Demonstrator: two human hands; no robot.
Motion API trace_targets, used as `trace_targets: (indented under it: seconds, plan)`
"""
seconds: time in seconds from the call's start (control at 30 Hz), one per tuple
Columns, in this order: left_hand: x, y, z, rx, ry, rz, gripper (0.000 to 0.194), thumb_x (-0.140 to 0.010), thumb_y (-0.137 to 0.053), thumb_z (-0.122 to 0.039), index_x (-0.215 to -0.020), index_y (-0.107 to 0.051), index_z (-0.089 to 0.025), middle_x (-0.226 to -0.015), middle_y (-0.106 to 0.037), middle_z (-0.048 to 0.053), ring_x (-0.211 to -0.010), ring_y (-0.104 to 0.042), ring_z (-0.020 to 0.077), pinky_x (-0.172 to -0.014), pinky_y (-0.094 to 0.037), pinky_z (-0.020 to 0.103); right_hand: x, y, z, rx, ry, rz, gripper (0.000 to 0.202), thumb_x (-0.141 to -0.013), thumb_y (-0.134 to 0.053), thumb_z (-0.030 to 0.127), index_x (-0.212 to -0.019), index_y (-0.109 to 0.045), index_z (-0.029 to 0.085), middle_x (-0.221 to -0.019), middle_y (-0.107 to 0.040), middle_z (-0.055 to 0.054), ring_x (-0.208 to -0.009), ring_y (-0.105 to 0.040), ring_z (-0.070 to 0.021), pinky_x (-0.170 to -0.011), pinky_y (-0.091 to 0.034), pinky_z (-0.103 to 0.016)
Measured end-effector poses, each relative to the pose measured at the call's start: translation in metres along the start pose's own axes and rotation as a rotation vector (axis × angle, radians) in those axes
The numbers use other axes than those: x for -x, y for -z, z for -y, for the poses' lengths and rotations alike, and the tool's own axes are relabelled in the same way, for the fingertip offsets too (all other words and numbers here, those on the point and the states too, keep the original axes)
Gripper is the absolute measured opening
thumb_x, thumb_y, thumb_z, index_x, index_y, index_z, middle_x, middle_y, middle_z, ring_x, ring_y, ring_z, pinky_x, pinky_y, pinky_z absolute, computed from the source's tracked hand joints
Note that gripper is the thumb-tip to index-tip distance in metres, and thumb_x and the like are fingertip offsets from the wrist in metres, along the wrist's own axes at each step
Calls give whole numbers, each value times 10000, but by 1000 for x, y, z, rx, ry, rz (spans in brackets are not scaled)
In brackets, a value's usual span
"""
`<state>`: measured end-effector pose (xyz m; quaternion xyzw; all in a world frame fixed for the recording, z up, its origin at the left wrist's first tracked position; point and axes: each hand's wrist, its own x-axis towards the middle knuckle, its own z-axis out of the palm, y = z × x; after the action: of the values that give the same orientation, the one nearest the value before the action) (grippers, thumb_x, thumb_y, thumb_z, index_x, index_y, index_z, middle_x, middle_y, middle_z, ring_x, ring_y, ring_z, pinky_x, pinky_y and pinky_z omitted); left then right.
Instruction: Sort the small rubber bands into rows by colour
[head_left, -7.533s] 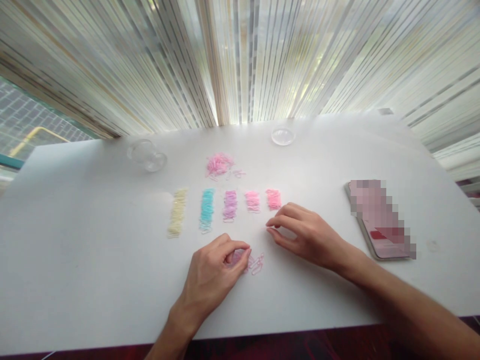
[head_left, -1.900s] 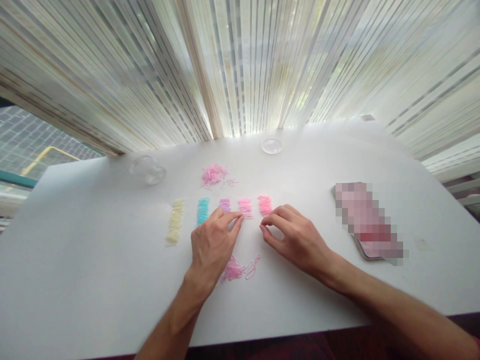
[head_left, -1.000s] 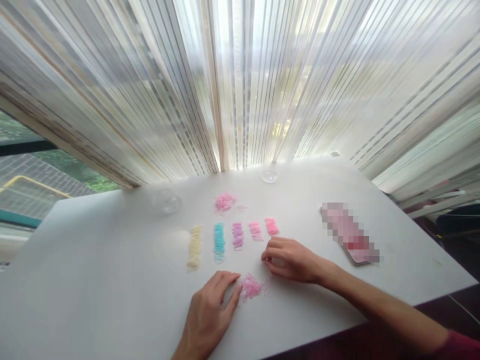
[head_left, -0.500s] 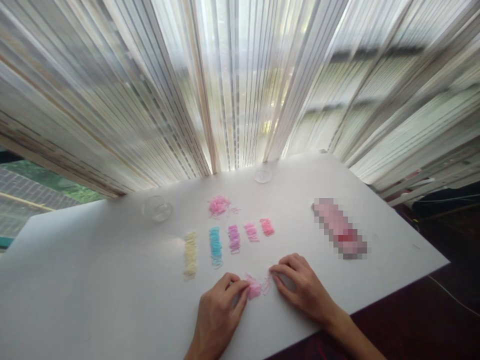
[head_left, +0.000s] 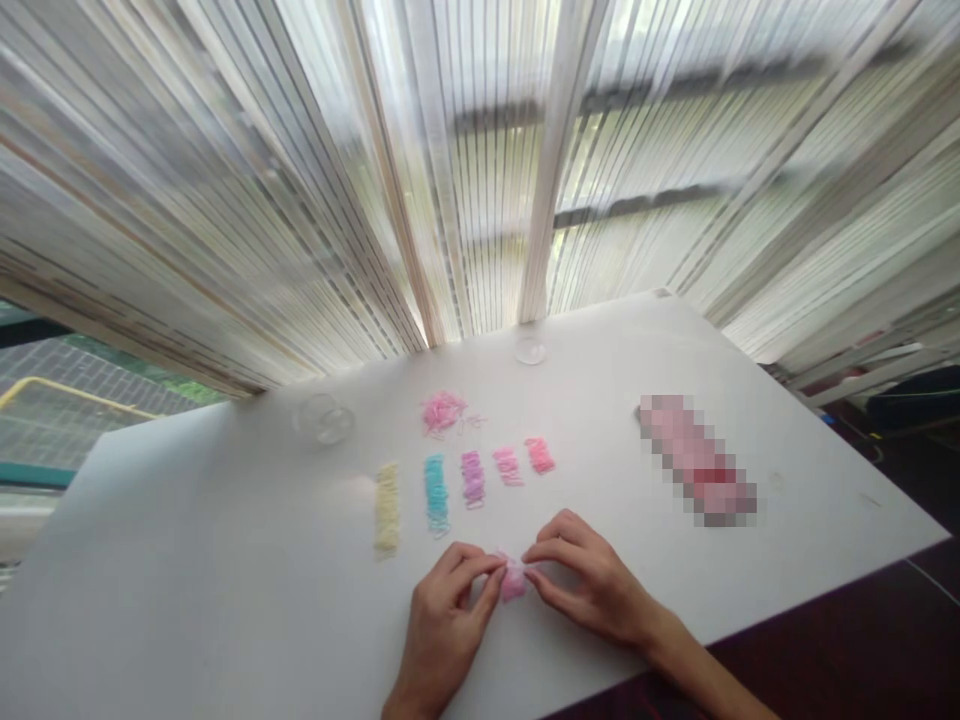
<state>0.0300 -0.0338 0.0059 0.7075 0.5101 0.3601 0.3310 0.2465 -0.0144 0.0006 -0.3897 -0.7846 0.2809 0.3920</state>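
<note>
Near the front of the white table (head_left: 262, 600), a small row of light pink loops (head_left: 513, 582) lies between my hands. The loops are thin and elongated, like bands or clips; their exact kind is too small to tell. At the row's left edge, my left hand (head_left: 450, 610) is closed, thumb and forefinger pinched at the loops. My right hand (head_left: 589, 580) pinches a pale pink loop at the right edge, its tips partly hiding it. Beyond lie neat rows of yellow (head_left: 387, 510), blue (head_left: 436, 495), purple (head_left: 472, 480), pink (head_left: 507, 466) and coral pieces (head_left: 539, 455).
A loose pink heap (head_left: 444, 412) lies behind the rows. Clear round dishes stand at the back left (head_left: 324, 420) and near the curtain (head_left: 530, 351). A blurred-out pink object (head_left: 694, 455) lies at right. Striped curtains (head_left: 480, 200) hang along the far edge.
My right hand has moved left, bringing a pink loop from beside the light pink row up to its right edge. My left hand stays at the row. The camera view has shifted slightly.
</note>
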Motion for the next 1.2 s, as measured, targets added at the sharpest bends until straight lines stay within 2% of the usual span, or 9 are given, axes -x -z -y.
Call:
trace_targets:
  seconds: [0.2,0.37,0.5,0.7,0.93,1.2]
  plan:
    - [-3,-1,2,3,23,-9,106,-958,-629,-251,-964,-728,-215,-835,-658,8,-624,-582,102,-568,-488,183,-7,-4,-5,-2,7,-25,97,-920,-626,135,-964,-679,204,-833,-633,-41,-792,-589,-174,-696,-514,-289]
    - [-5,-1,6,-15,35,-16,128,-956,-626,-254,-1047,-712,-222,-898,-671,23,-659,-612,114,-565,-502,195,-15,-2,-6,38,0,-30,114,-932,-622,138,-981,-693,212,-825,-629,-36,-784,-595,-164,-696,-519,-274]
    - [-2,-1,9,-62,15,-84,128,-959,-612,-241,-1041,-709,-223,-896,-680,30,-738,-657,140,-605,-534,205,-21,-1,-9,89,-37,-44,125,-949,-606,151,-996,-700,218,-824,-626,-36,-757,-599,-157,-680,-519,-266]
    - [7,-5,15,-70,-65,-161,99,-963,-592,-178,-967,-684,-214,-796,-672,3,-713,-662,125,-647,-537,194,-40,-18,-12,160,-121,-65,131,-950,-595,161,-955,-713,217,-779,-613,-22,-702,-601,-146,-651,-499,-251]
    - [9,-5,19,-40,-89,-163,108,-963,-578,-164,-957,-677,-207,-785,-675,7,-702,-667,124,-636,-542,186,-54,-41,-19,294,-122,-53,110,-937,-611,163,-919,-707,214,-766,-613,-18,-686,-601,-148,-641,-491,-246]
    - [9,-4,19,-45,-86,-125,115,-968,-571,-180,-936,-679,-204,-784,-688,17,-694,-669,132,-628,-546,196,-49,-34,-20,337,-107,-88,144,-981,-544,196,-972,-688,205,-787,-622,-29,-709,-614,-154,-670,-517,-255]
